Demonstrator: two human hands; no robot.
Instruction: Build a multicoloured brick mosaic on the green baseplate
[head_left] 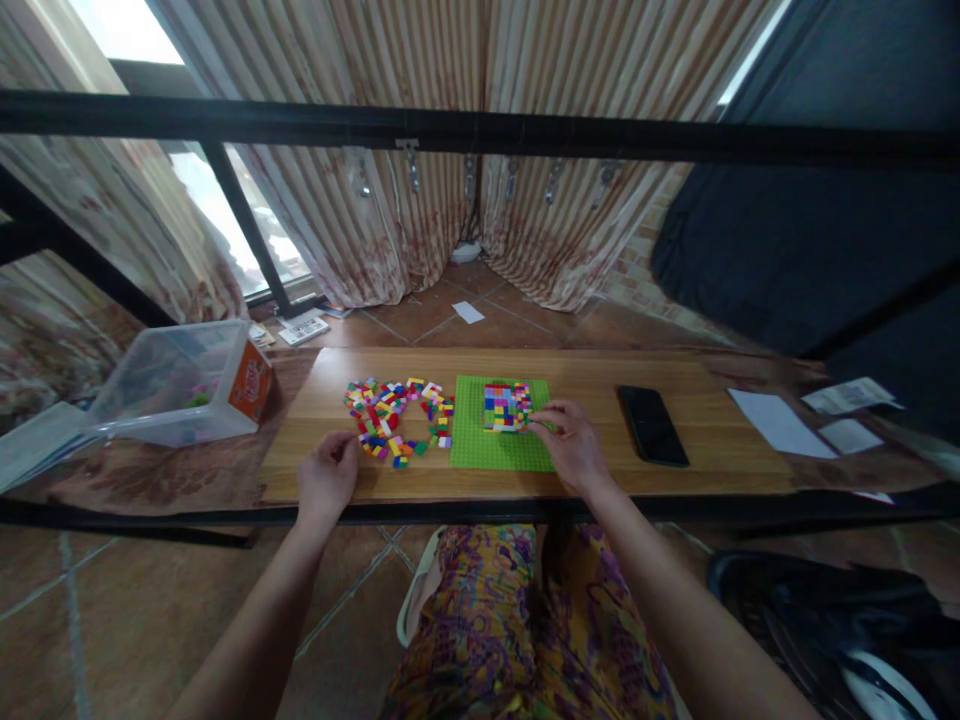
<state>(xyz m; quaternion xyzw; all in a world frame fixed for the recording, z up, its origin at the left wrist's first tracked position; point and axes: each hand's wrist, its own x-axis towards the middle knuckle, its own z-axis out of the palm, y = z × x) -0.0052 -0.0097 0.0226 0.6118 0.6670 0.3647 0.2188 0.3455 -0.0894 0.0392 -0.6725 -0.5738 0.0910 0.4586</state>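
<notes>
A bright green baseplate [466,450] lies on the wooden board, bearing a block of tightly set coloured building bricks [501,408]. At the block's right edge is my right hand [574,445], thumb and forefinger pinched on a small brick, mostly hidden by the fingertips. Loose bricks [386,410] of many colours are spread in a heap left of the baseplate. My left hand [328,475] rests on the board beside the heap's lower left, its fingers curled closed. Whatever it may hold is hidden.
A black phone [652,425] lies right of the baseplate. To the left stands a clear plastic box [180,385] with an orange label. Papers [780,422] lie at the far right. A dark metal bar [480,130] crosses beyond the table, before the curtains.
</notes>
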